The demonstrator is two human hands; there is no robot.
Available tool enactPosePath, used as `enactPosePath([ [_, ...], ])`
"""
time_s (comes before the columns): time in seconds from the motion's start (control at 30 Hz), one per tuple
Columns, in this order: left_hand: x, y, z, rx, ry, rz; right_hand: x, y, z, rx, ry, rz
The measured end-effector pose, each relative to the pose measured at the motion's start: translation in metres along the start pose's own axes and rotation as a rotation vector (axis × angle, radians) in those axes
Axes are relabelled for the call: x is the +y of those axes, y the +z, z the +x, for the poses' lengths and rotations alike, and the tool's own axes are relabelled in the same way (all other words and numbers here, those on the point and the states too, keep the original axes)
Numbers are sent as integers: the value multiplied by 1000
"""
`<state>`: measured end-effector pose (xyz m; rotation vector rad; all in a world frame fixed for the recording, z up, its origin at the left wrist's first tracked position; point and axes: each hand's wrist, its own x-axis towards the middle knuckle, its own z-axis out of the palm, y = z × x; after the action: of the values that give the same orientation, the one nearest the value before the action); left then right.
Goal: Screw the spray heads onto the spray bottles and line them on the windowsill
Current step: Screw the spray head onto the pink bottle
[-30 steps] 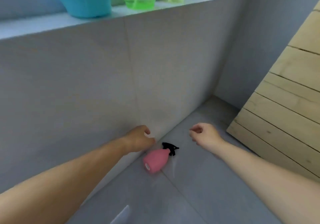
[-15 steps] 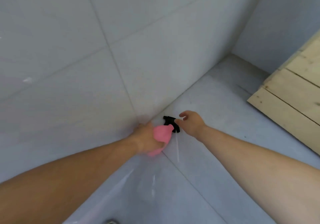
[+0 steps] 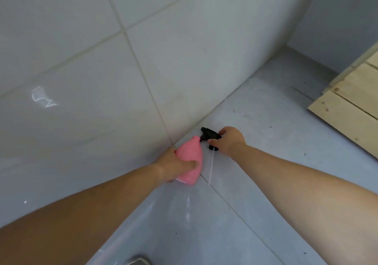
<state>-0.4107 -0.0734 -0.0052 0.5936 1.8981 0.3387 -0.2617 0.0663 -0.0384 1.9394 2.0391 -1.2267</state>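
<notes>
Down at the foot of the glossy white tiled wall (image 3: 184, 60), where it meets the pale grey tiled floor (image 3: 276, 183), we see our 2 hands working side by side. Our left hand (image 3: 173, 165) is wrapped around the pink, pear-shaped plastic spray bottle (image 3: 191, 158), thumb across its belly, neck pointing up toward the wall. Just beside it, our right hand (image 3: 230, 142) is curled over the black plastic spray head (image 3: 209, 134), whose thin clear dip tube (image 3: 211, 166) trails along the floor tile. Light wooden slatted boards (image 3: 351, 109) lie near the floor's right edge.
</notes>
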Motion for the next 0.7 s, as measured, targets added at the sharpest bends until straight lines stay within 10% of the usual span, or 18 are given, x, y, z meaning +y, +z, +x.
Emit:
enactPosePath([
  [0.37, 14, -11, -29, -66, 50, -166, 10, -27, -27, -4, 69, 345],
  [0.7, 91, -27, -145, -132, 340, -109, -9, -219, -143, 362, -203, 858],
])
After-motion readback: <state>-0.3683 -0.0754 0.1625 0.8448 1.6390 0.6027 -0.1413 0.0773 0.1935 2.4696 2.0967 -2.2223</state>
